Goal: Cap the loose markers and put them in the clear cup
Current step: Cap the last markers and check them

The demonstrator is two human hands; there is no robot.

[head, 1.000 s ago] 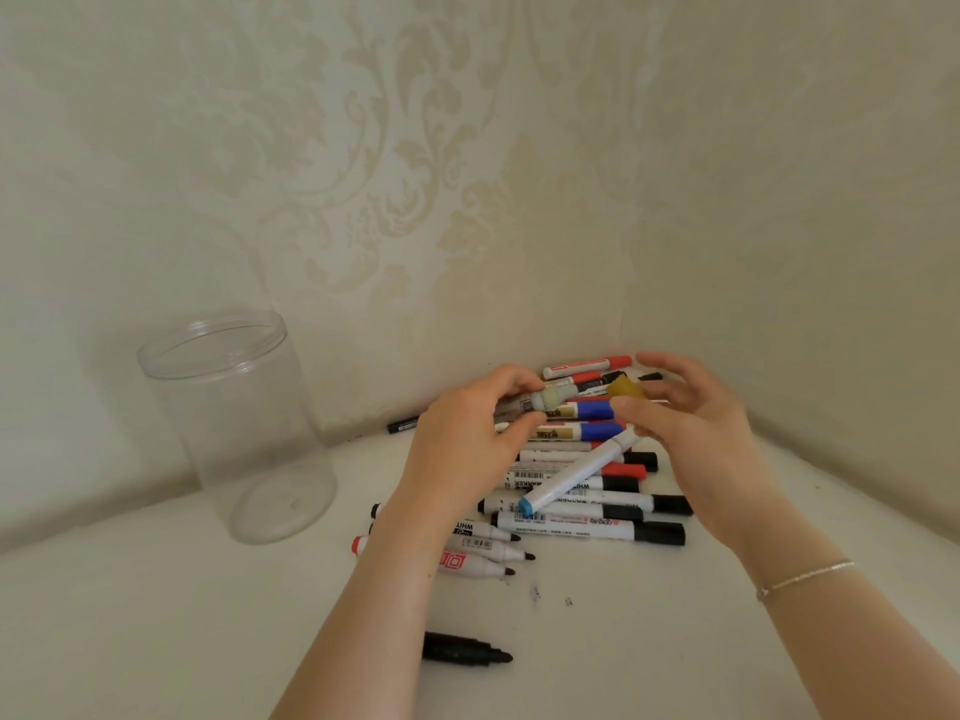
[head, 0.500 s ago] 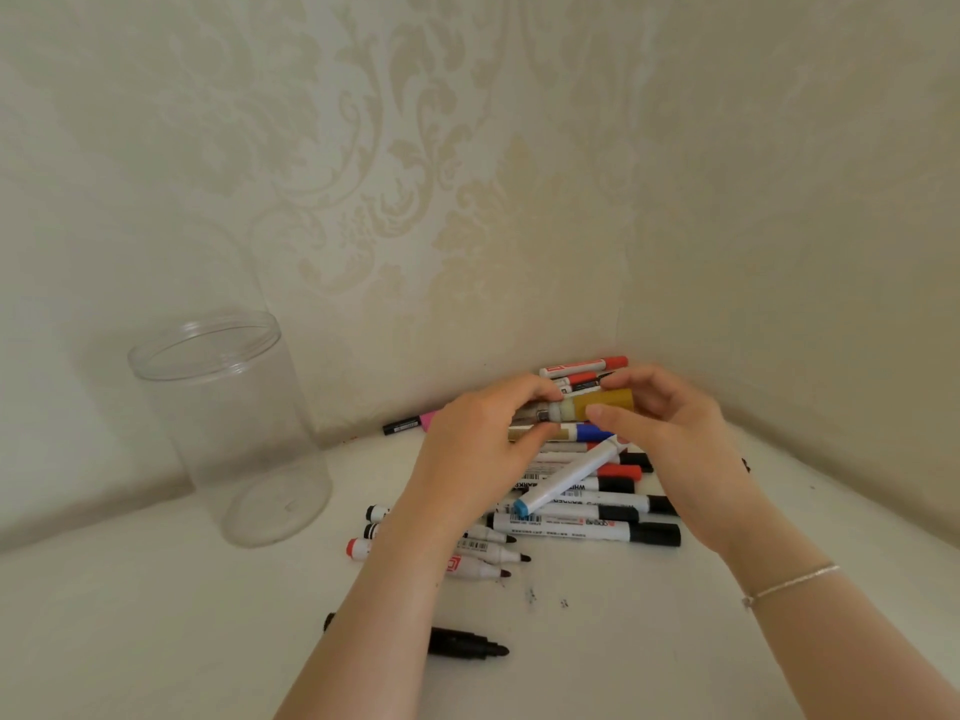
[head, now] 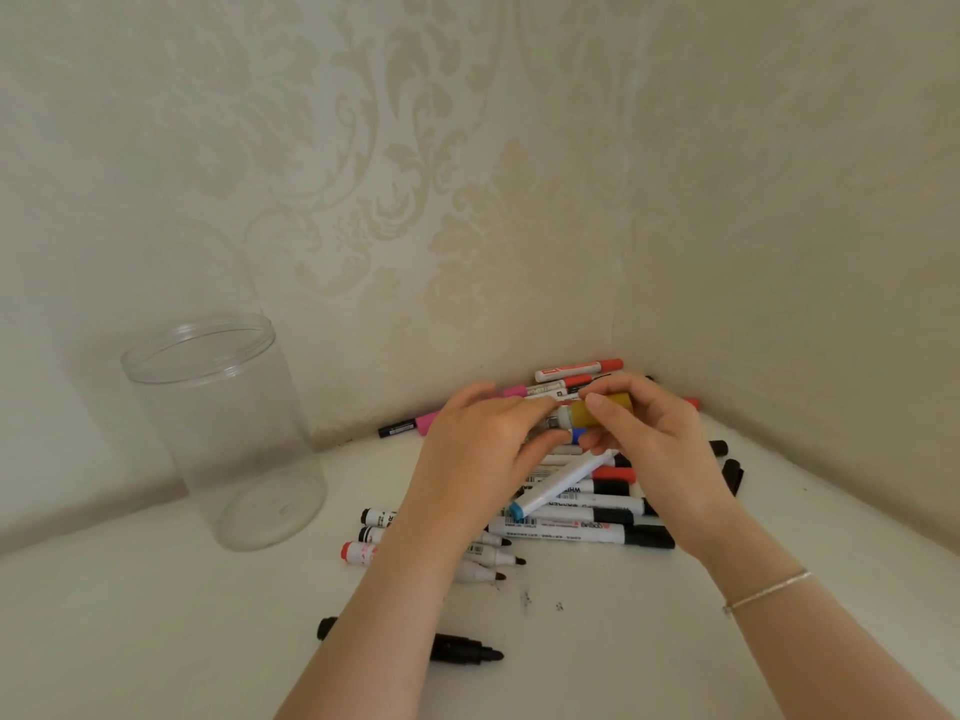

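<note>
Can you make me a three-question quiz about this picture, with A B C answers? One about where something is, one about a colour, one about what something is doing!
1. Where is the clear cup?
A. left of the hands
B. right of the hands
C. under the markers

2. What colour is the cap being pushed on?
A. green
B. mustard yellow
C. purple

3. What is the all-black marker nearest the camera like?
A. capped
B. inside the cup
C. uncapped, tip showing

Answers: 1 A, it stands left of the left hand. 2 B, the right hand pinches it. 3 C, its bare tip points right.
</note>
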